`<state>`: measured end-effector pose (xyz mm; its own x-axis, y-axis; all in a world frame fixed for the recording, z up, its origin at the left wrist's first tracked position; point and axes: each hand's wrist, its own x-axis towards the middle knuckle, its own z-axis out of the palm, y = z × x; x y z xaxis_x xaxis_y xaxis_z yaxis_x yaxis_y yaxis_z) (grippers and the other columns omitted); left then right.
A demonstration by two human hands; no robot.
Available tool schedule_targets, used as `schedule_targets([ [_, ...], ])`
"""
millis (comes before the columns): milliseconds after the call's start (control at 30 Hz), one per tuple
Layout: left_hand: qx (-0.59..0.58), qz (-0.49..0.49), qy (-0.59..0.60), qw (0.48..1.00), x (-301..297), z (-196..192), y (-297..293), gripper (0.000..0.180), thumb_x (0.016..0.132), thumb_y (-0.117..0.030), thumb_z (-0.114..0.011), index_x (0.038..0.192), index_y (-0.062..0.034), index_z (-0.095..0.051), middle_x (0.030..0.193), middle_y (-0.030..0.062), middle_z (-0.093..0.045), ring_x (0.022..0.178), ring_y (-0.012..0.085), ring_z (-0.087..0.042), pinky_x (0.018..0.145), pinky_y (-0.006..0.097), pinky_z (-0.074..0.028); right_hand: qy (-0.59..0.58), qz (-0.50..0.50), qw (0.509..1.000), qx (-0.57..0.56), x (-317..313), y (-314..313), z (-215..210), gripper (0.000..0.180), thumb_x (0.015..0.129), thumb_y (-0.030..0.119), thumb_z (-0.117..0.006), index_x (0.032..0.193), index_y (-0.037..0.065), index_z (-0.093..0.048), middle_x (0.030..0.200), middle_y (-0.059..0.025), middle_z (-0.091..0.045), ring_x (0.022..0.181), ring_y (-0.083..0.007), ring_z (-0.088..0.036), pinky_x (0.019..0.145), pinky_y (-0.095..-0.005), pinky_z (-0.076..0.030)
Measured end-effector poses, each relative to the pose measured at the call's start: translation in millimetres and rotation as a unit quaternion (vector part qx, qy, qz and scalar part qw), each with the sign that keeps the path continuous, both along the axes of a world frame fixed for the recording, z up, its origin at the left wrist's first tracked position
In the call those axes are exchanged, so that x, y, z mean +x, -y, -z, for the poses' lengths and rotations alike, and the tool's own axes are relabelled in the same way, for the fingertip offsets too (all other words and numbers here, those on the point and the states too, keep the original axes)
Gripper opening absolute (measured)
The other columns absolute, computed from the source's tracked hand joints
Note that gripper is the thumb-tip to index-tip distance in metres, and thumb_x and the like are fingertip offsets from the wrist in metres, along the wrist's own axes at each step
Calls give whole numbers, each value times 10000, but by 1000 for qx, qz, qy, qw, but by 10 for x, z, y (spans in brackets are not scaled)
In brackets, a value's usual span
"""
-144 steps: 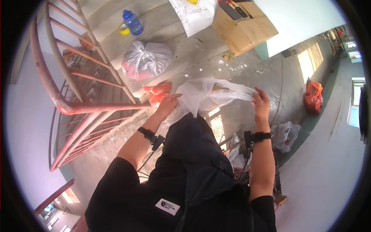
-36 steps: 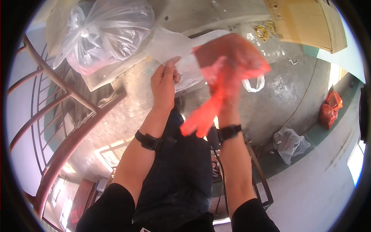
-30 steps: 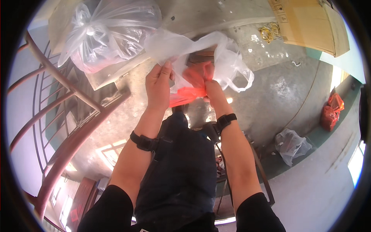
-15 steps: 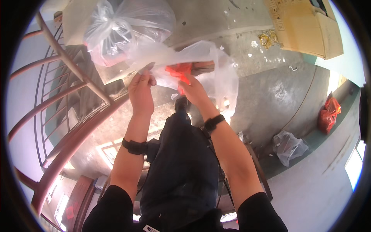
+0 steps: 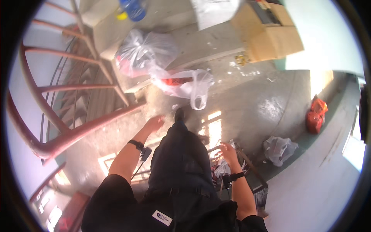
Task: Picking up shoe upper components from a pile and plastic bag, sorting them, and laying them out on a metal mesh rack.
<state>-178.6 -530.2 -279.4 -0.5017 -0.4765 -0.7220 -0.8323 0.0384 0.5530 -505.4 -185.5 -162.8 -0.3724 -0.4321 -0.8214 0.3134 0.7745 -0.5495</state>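
Note:
My left hand [image 5: 155, 123] hangs in the air above the floor, left of my legs, its slightly blurred fingers loosely apart with nothing in them. On the other side, my right hand [image 5: 228, 152] is also empty, with its fingers loosely spread near some white and red items beside my leg. Farther ahead, out of reach of both hands, lies a thin clear plastic bag [image 5: 199, 87] with a loop handle, flopped at the step's edge. Something red [image 5: 177, 81] shows in it. Touching it is a full, tied white plastic bag [image 5: 148, 50].
A rusty red railing [image 5: 89, 129] curves along stairs at the left. Farther off are a cardboard box [image 5: 276, 42], a yellow coil [image 5: 241, 60] and a blue container [image 5: 133, 8]. Along the right wall sit a red bag [image 5: 316, 118] and a crumpled white bag [image 5: 279, 150].
Both hands have let go of the clear bag and drawn back toward my body, the right one farther down and right. The bag now lies on the ground, and the view has shifted.

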Motion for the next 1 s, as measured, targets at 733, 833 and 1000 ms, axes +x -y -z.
schedule_targets([
  [733,29,516,-70,853,-4012,-878,-1733,279,996,-189,-559,1236,-64,-623,958,96,-697,719,152,-661,545,290,-485,-158,766,617,-86,2215,-3621,-1653,308,996,246,-613,1246,70,-654,1076,-46,-716,866,-112,-682,790,-286,-554],
  [833,47,545,-85,833,-4624,-1287,-3113,418,936,-92,-604,1347,-12,-589,1101,108,-682,870,170,-674,766,301,-549,-120,841,523,-72,2593,-3672,-1564,264,1014,267,-613,1209,94,-650,1023,-37,-707,838,-116,-674,767,-284,-559],
  [1000,43,738,-331,587,-4962,-2029,-5450,565,906,-72,-688,1446,-119,-527,1362,139,-574,1185,245,-618,970,372,-532,-136,898,409,-84,2629,-3663,-1648,251,1015,225,-607,1223,91,-651,1005,-34,-716,833,-112,-687,738,-284,-560],
])
